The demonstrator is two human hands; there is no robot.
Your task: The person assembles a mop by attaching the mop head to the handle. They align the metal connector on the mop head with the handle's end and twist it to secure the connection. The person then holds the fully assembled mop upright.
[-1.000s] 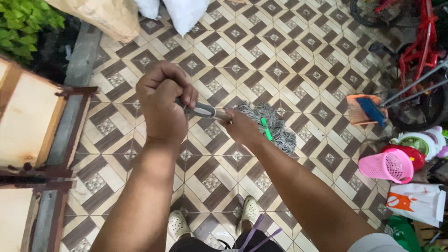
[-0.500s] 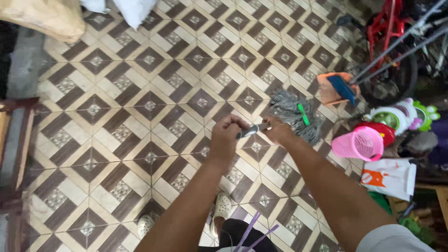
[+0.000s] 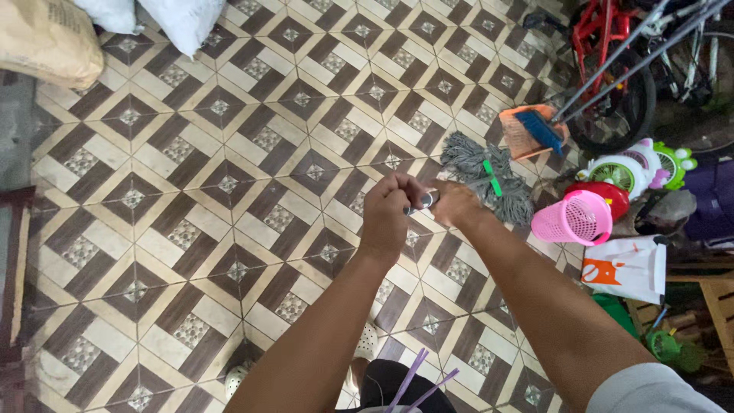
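Both my hands grip a thin metal mop handle (image 3: 424, 201) seen almost end-on. My left hand (image 3: 388, 210) is closed around it nearer to me, my right hand (image 3: 456, 203) just beyond. Past my right hand the grey string mop head (image 3: 489, 176), with a green clip on it, rests on the patterned brown and cream tile floor (image 3: 229, 153).
At the right stand a pink basket (image 3: 575, 218), a red bowl, an orange dustpan with a blue brush (image 3: 531, 130), a round toy, a white bag (image 3: 627, 268) and a red bicycle (image 3: 612, 46). Sacks (image 3: 46, 42) lie at the top left. My feet in pale shoes show below.
The view has swung left and the mop head sits farther right in view. My hands stay together on the handle, now held lower and closer together.
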